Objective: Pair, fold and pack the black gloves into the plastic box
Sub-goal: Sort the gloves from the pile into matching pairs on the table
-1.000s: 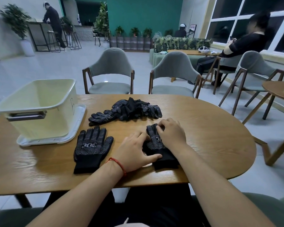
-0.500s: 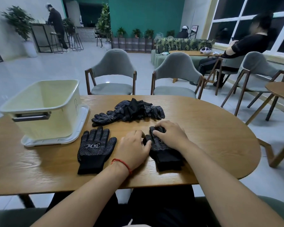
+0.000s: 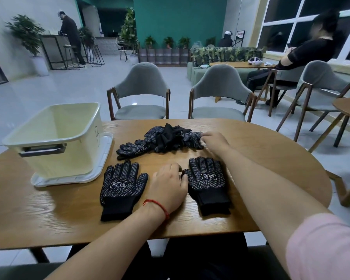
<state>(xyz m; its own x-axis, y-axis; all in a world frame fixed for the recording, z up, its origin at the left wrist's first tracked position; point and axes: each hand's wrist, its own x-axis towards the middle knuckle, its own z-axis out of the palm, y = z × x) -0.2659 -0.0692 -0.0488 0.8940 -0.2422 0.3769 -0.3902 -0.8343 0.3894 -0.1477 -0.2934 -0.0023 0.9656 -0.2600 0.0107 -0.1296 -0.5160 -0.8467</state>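
Gloves (image 3: 207, 179): black knit cloth, matt, studded with pale grip dots. Box (image 3: 73, 156): cream plastic, smooth, slight gloss. Table (image 3: 49, 215): grained wood, satin sheen.

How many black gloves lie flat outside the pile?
2: the left glove lies left of the left hand, the right glove right of it; another may be hidden under the right glove.

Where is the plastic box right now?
Head view: the plastic box stands on a white tray at the left side of the table, left of the glove pile and beyond the left flat glove.
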